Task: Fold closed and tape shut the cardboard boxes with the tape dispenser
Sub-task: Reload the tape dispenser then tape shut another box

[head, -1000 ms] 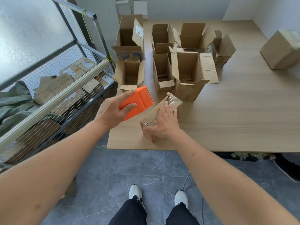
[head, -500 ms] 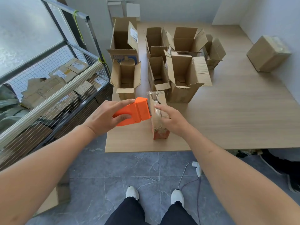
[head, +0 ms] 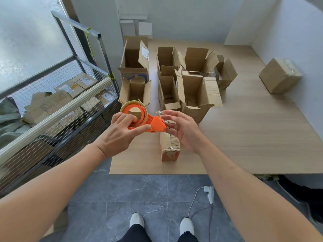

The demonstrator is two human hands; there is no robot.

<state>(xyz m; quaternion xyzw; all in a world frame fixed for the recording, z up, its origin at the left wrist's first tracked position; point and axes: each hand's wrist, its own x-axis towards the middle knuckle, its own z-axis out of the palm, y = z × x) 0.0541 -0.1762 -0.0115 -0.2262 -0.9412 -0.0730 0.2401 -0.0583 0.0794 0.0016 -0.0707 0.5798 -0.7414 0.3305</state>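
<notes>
My left hand [head: 120, 131] grips the orange tape dispenser [head: 153, 125], turned so its tape roll [head: 133, 110] faces up, above the table's near-left part. My right hand [head: 183, 130] hovers with spread fingers at the dispenser's front end, fingertips at the clear tape there; whether they pinch the tape is unclear. Below both hands a narrow closed cardboard box [head: 170, 147] lies lengthwise on the wooden table [head: 253, 137], partly hidden by the hands. Several open boxes [head: 194, 91] with raised flaps stand behind it.
A closed taped box [head: 279, 75] sits at the table's far right near the wall. A wire cage cart [head: 57, 105] holding flattened cardboard stands left of the table. A white plug and cable [head: 208, 194] lie on the grey tiled floor by my feet.
My left hand turned the dispenser so the roll faces up and lifted it. My right hand left the narrow box's top and rose to the dispenser's front end. The box now lies unheld.
</notes>
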